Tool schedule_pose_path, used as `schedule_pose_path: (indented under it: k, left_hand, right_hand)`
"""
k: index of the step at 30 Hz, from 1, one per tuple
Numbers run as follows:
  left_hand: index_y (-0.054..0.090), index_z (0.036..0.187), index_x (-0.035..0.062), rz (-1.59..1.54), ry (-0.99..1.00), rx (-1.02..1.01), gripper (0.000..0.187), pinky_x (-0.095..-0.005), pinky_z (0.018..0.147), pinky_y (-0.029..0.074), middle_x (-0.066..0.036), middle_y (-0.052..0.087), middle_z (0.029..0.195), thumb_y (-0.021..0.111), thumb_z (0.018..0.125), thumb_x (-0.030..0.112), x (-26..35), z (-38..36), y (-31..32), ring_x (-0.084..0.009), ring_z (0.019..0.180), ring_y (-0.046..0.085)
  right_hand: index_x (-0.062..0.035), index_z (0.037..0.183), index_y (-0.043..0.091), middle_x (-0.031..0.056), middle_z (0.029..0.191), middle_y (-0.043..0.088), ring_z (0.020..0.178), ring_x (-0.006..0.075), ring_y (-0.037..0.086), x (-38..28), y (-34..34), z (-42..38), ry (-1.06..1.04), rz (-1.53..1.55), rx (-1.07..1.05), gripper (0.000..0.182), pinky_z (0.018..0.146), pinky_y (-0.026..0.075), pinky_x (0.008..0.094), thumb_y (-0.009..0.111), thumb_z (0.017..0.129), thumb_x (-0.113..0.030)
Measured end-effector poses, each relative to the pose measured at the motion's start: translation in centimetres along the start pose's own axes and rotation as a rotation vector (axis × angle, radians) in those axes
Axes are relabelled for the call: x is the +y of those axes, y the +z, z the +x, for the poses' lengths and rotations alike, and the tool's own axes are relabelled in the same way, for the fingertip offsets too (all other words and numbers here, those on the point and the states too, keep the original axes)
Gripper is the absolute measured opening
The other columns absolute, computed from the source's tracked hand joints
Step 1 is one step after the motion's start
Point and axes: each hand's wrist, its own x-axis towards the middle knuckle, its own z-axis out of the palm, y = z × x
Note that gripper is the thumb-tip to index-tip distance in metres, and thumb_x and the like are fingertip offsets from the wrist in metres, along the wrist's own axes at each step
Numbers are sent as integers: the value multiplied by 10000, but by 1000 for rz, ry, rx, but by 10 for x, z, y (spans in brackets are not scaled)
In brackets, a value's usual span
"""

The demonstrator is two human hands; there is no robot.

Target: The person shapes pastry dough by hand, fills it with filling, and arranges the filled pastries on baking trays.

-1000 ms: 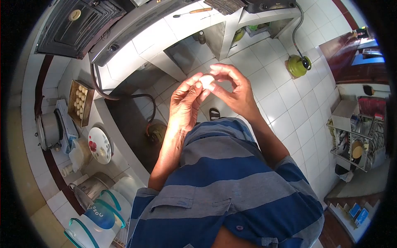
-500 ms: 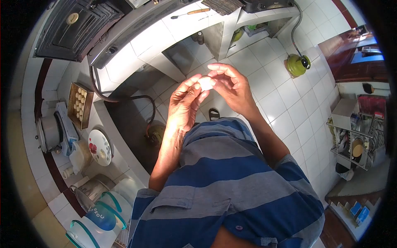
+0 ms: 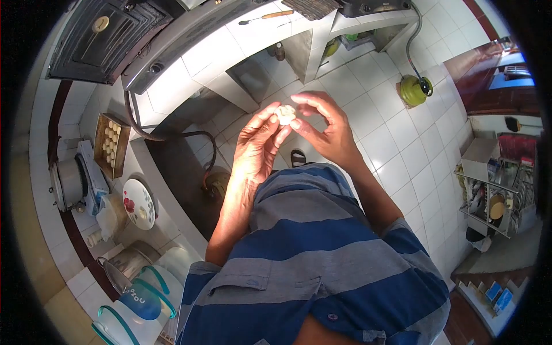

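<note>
A small pale piece of dough point(image 3: 286, 114), bright in the sunlight and uneven on top, is held up in front of my body. My left hand point(image 3: 257, 141) pinches it between thumb and fingertips. On the other side, my right hand point(image 3: 328, 129) has its fingers spread and curved around the piece. Its thumb tip appears to touch the dough's edge, while the index finger stands apart from it. A metal tray point(image 3: 119, 164) with several round, pale dough balls point(image 3: 110, 144) rests on the counter to the left.
Left on the counter are a flowered plate or lid point(image 3: 139, 204), a pot point(image 3: 70, 183) and a clear container with teal handles point(image 3: 123, 319). A hose point(image 3: 172, 137) runs down by the counter. Green gas cylinder point(image 3: 413, 91) and dish rack point(image 3: 489, 198) stand right.
My right fingers have spread away from the piece, which both hands were pinching before. The dough now shows more of its surface and looks rounder. My left hand has hardly moved.
</note>
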Motion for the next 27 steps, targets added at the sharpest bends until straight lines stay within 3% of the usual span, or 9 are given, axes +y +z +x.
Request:
schedule_pose_path:
  k: [1,3,7,12,16,18,22,25,27]
  left_hand:
    - [600,1281,9,19,23,-24,319,-301,944,579,-89,680,1154,634,973,82,-1,1,-3,-175,1068,669]
    - [615,1263,12,37,44,-47,301,-295,929,583,-84,686,1140,640,969,75,-5,2,-7,-169,1057,672]
    - [648,1214,27,56,75,-44,264,-275,895,586,-53,691,1095,662,953,62,-8,3,-8,-144,1007,674]
    - [655,1202,35,72,70,-15,261,-274,896,582,-35,688,1070,675,943,57,-5,-1,-6,-133,978,671]
    - [652,1209,42,78,82,-8,270,-280,907,573,-38,686,1079,679,941,57,-7,-1,-8,-136,982,671]
    - [650,1213,45,79,87,-11,276,-284,912,567,-39,686,1079,681,940,57,-8,-1,-9,-138,980,671]
    - [647,1225,49,132,147,-45,289,-294,923,552,-57,695,1120,684,939,60,-9,-2,-9,-149,1007,672]
    - [643,1234,49,182,158,-65,292,-297,930,547,-72,696,1156,679,946,70,-8,-4,-7,-154,1035,669]
    - [641,1240,49,189,151,-80,294,-298,934,547,-79,695,1172,676,950,77,-9,-5,-6,-157,1048,668]
  right_hand:
    - [-59,1200,669,104,1127,672,1021,192,651,-1,-1,2,0,2,-4,372,895,531,324,780,854,-141]
    - [-69,1111,711,101,1165,657,1051,239,645,-3,-6,6,-251,-256,-13,297,882,541,349,781,827,-117]
    - [-82,1056,730,103,1207,639,1081,265,629,2,0,2,-186,-183,-40,242,874,539,367,774,819,-109]
    - [-102,1059,732,102,1252,613,1090,272,617,2,1,1,-377,-445,-51,262,911,520,394,776,801,-102]
    - [-113,1066,734,103,1246,617,1088,272,613,7,6,-3,-415,-457,-24,272,929,507,391,775,797,-102]
    - [-112,1054,731,103,1247,618,1089,274,613,5,10,-5,-239,-281,17,261,940,498,391,776,797,-113]
    - [-101,1030,727,107,1217,632,1069,290,617,5,5,-2,-321,-370,36,251,943,495,385,778,784,-98]
    - [-97,1065,706,101,1195,647,1076,248,626,3,6,-2,-301,-309,15,261,945,492,370,775,813,-98]
    - [-27,1153,644,126,1244,613,1160,198,591,4,10,-5,250,330,-22,288,988,479,344,736,884,-67]
